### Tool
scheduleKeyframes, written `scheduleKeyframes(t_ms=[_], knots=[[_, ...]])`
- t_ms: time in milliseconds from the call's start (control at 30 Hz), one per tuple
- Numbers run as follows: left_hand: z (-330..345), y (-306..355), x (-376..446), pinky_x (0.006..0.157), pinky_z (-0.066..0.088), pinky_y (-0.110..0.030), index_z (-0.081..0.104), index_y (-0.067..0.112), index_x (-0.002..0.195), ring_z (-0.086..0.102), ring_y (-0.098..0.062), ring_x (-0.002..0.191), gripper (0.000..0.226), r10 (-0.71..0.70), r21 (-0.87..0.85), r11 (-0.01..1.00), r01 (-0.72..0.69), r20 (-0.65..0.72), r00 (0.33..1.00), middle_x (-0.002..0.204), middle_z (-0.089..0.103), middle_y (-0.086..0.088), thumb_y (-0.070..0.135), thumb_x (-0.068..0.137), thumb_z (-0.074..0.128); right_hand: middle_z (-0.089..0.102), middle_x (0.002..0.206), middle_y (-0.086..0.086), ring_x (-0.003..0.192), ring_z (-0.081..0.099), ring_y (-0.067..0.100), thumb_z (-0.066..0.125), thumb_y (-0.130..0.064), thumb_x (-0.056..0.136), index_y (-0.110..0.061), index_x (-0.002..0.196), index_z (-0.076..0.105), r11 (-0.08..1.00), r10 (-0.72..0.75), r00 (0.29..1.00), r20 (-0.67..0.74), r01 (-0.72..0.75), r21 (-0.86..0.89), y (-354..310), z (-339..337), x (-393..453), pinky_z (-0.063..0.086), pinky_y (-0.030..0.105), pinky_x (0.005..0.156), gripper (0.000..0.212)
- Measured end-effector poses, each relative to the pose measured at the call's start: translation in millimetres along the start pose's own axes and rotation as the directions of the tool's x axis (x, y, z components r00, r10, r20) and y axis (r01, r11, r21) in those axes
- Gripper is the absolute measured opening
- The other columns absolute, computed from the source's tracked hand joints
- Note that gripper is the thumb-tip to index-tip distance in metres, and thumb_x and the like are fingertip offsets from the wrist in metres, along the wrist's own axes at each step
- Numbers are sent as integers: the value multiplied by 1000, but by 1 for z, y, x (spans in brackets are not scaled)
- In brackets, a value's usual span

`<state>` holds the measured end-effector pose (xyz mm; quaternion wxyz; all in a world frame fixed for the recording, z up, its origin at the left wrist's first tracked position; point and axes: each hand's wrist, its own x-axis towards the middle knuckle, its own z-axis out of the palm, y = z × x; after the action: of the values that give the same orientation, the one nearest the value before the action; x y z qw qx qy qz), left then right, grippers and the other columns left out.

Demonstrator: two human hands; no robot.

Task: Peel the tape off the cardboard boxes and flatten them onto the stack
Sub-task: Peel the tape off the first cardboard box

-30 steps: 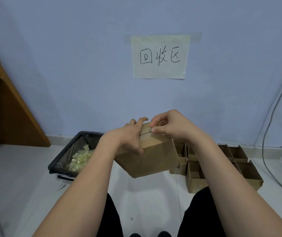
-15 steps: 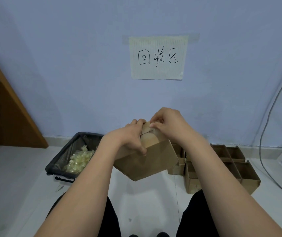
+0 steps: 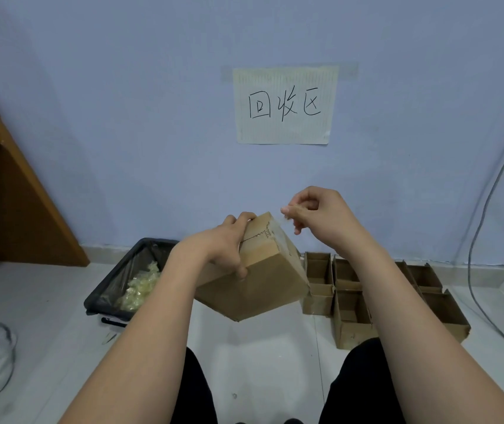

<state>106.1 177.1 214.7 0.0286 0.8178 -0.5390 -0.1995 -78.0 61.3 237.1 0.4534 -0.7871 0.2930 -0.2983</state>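
Note:
A closed brown cardboard box (image 3: 263, 280) hangs tilted in the air in front of me. My left hand (image 3: 226, 249) grips its left side, fingers over the top edge and thumb on the front face. Just above and right of the box's top corner, my right hand (image 3: 315, 215) pinches a strip of clear tape (image 3: 284, 223). The strip runs from the fingertips down to the box's top seam and right face, partly lifted off.
A black bin (image 3: 116, 283) with balled-up tape stands on the floor at the left. Several open cardboard boxes (image 3: 351, 289) sit on the floor at the right, by the wall. A wooden desk side (image 3: 15, 203) is far left; a grey cable (image 3: 483, 240) hangs at the right.
My right hand has lifted up and to the right off the box's top, pulling the tape strip away from the seam. The left hand keeps its grip on the box.

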Motion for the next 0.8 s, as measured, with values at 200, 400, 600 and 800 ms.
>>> scheduleKeyframes(t_ms=[200, 400, 600, 800], knots=[[-1, -4, -1, 93, 52, -48, 3, 45, 152, 52, -32, 124, 126, -22, -11, 1000, 22, 34, 999, 146, 32, 4, 31, 64, 91, 72, 110, -2, 88, 68, -1, 55, -40, 100, -13, 109, 72, 991, 104, 981, 165, -89, -101, -6, -1, -3, 46, 31, 95, 34], [-4, -11, -3, 94, 52, -49, 4, 43, 152, 53, -31, 122, 127, -49, -9, 999, 49, 49, 998, 144, 33, 5, 30, 63, 93, 65, 119, -4, 97, 71, 4, 61, -13, 97, 0, 110, 70, 992, 123, 956, 267, -116, -40, 5, -1, -1, 51, 22, 96, 20], [-5, -13, -4, 99, 51, -52, 5, 46, 149, 52, -32, 125, 125, -49, -32, 998, 51, 60, 997, 147, 32, 6, 30, 62, 93, 73, 85, -6, 84, 66, 3, 86, -27, 75, -20, 88, 78, 980, 83, 995, 53, -72, -185, 5, -4, 0, 45, 15, 67, 17], [-5, -11, -4, 99, 51, -53, 6, 43, 151, 51, -33, 124, 124, -25, -89, 996, 30, 54, 998, 148, 33, 5, 26, 64, 92, 65, 78, -5, 69, 59, 1, 80, -21, 83, -30, 109, 74, 991, -3, 1000, -2, 3, -131, 3, -1, 1, 44, 16, 69, 29]])
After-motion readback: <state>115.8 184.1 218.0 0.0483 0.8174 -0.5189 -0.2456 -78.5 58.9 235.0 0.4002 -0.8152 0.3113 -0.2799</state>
